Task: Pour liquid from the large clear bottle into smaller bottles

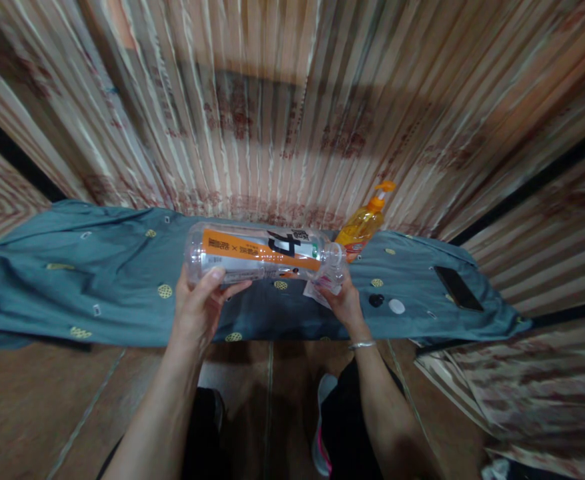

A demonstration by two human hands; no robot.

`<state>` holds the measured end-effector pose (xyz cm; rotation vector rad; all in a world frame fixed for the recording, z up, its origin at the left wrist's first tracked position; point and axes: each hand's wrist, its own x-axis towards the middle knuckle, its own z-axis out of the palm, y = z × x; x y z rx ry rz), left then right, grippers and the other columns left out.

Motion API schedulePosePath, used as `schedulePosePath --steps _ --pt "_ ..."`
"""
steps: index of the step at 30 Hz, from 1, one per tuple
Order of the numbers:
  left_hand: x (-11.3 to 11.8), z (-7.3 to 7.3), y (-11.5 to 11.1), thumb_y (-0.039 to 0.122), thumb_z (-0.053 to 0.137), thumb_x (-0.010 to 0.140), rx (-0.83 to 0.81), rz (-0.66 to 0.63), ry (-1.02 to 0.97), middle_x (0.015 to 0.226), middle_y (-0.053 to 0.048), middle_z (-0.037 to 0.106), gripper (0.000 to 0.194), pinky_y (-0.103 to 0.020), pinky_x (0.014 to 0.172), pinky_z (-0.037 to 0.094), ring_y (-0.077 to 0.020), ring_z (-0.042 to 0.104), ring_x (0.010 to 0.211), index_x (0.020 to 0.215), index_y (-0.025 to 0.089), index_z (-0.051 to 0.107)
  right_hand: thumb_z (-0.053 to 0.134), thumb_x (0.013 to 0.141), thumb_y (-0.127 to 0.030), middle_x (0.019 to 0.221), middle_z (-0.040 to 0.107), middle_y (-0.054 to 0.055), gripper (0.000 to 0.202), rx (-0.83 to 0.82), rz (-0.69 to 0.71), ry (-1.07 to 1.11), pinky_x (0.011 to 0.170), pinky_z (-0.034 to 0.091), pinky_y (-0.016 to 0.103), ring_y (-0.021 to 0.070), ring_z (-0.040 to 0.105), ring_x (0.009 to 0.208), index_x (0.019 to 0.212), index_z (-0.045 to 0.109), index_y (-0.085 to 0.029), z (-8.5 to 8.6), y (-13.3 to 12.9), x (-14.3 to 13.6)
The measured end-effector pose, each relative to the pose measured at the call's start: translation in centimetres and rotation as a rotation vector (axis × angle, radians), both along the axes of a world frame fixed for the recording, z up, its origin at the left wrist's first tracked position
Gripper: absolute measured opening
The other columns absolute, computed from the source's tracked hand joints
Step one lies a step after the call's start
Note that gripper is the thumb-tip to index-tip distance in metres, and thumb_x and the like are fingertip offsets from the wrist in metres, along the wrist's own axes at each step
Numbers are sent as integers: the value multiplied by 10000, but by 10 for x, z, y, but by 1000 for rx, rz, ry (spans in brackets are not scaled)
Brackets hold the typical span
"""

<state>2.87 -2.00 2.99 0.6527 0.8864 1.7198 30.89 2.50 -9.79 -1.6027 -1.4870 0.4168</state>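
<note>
A large clear plastic bottle (257, 253) with an orange, white and black label lies sideways in the air above the cloth-covered bench. My left hand (203, 293) is closed around its base end, thumb on the near side. At the neck end, my right hand (342, 297) grips the bottle near its uncapped mouth; some of those fingers are hidden behind the clear plastic. Below the right hand, a pale piece of paper or film (316, 293) shows partly. Just behind the neck stands a yellow pump bottle (362, 230) with an orange top.
Teal patterned cloth (122, 280) covers the narrow bench. To the right lie a small black object (376, 300), a white round cap-like disc (397, 306) and a dark phone (457, 288). A striped curtain (272, 133) hangs close behind; brown tiles (252, 400) are below.
</note>
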Motion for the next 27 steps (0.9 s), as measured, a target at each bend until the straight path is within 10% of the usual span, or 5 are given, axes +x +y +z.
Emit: schedulePosePath --steps 27 --pt "-2 -3 0 332 939 519 13 -20 32 957 -28 731 536 -412 651 670 -247 722 831 971 209 677 770 747 -423 1054 788 110 578 -26 -6 -16 786 595 400 327 758 962 1241 571 -199 2 0 1"
